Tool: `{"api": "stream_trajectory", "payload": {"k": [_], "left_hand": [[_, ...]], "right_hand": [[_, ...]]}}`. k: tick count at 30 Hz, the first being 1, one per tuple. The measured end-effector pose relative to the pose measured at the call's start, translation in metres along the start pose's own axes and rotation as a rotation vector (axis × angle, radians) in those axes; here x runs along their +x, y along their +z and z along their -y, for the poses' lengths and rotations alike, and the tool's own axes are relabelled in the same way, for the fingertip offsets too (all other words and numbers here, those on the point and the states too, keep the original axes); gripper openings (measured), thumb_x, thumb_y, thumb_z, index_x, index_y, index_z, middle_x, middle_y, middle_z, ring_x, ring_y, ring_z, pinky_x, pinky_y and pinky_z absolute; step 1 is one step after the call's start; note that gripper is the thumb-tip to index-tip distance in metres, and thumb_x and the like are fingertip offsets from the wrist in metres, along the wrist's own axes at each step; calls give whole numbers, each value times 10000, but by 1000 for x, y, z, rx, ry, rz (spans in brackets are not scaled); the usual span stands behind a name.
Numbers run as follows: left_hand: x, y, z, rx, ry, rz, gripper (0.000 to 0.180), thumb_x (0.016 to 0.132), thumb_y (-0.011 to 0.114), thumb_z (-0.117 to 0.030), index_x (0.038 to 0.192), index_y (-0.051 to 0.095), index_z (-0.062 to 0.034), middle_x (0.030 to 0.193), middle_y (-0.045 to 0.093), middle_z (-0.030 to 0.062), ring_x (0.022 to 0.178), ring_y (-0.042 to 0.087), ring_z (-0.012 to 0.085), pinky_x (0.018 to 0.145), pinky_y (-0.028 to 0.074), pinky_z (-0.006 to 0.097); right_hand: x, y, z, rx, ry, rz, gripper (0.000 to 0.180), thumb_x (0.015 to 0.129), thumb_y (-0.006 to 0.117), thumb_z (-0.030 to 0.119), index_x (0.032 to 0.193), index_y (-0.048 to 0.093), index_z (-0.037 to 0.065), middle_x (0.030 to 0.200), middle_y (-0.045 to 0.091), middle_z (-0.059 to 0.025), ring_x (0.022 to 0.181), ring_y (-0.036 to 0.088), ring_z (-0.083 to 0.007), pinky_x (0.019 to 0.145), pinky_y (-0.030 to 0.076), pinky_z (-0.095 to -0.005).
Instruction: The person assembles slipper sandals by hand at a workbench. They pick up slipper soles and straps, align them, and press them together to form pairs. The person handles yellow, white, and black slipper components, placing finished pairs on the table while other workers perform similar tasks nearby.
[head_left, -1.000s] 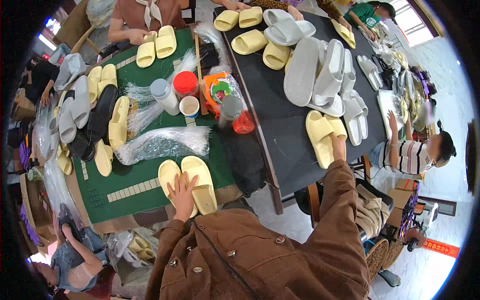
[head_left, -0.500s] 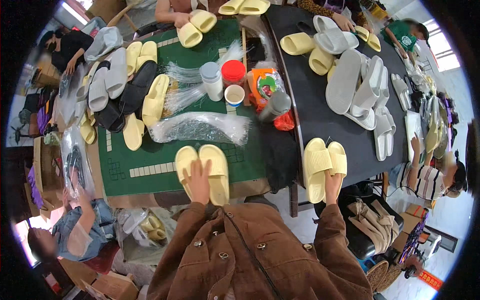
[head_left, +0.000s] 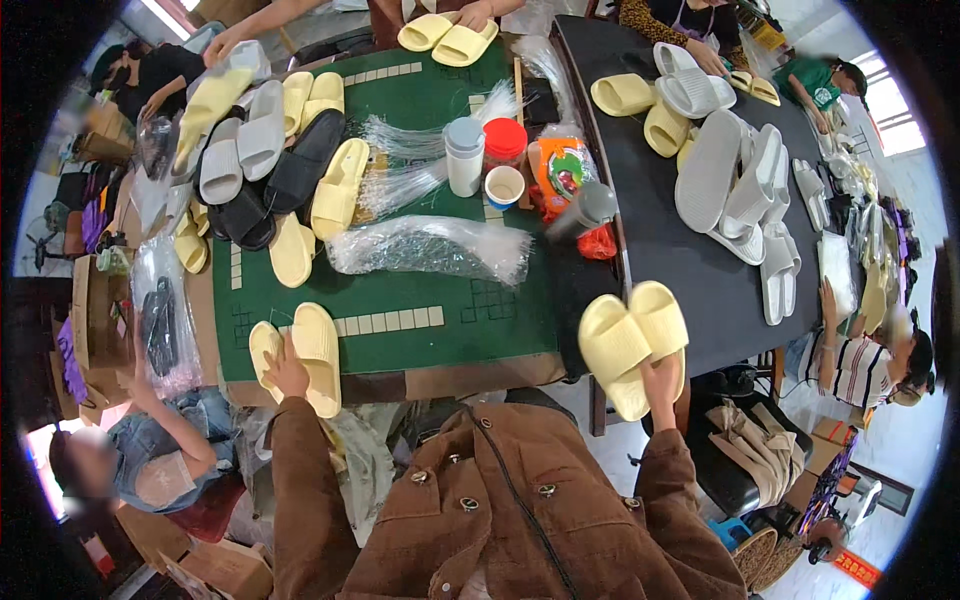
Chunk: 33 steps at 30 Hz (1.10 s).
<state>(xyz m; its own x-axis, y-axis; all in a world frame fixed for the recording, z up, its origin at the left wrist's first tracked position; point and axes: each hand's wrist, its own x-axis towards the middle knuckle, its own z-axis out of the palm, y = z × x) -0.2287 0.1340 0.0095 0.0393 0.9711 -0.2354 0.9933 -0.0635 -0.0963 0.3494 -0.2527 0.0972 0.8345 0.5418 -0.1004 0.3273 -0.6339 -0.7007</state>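
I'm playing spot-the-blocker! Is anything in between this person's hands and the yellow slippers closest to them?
Nothing visible is. The left hand touches one yellow pair, and the right hand holds another yellow pair. The clear plastic bundle lies farther off on the green table, not between.

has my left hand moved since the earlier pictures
Yes, leftward: your left hand was near the right end of the nearest row of pale squares, now near its left end.
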Motion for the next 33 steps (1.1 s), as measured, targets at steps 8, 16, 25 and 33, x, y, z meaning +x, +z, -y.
{"api": "stream_trajectory", "payload": {"k": [8, 16, 25, 33], "left_hand": [[1, 8, -12, -157, -11, -111, 803, 736, 536, -41, 1446, 230, -259, 1503, 191, 89, 1383, 118, 376, 1040, 109, 646], [-64, -11, -124, -532, 286, -358, 568, 823, 511, -41, 1370, 357, -60, 1438, 242, 222, 1323, 218, 420, 1059, 197, 527], [-134, -40, -239, -362, 534, -11, 579, 896, 496, -317, 1427, 293, -202, 1500, 157, 132, 1382, 94, 377, 1036, 79, 640], [-134, -42, -249, -153, 547, -14, 666, 842, 583, -328, 1423, 259, -359, 1496, 182, 103, 1359, 120, 425, 974, 104, 726]], "right_hand": [[-1, 103, 142, -229, -381, 391, 388, 686, 656, 244, 953, 598, -30, 853, 604, -238, 740, 611, -393, 678, 503, -431], [-49, 280, 146, 257, 245, 729, 340, 831, 583, 229, 1010, 542, -57, 1005, 570, -254, 914, 576, -347, 746, 475, -417], [-36, 191, 123, 265, 7, 813, 244, 887, 526, 232, 987, 665, 58, 903, 662, -106, 816, 624, -193, 732, 480, -322], [128, -27, 51, 397, -160, -274, 137, 877, 506, 31, 928, 631, 5, 914, 620, -83, 823, 568, -155, 744, 451, -264]]}}
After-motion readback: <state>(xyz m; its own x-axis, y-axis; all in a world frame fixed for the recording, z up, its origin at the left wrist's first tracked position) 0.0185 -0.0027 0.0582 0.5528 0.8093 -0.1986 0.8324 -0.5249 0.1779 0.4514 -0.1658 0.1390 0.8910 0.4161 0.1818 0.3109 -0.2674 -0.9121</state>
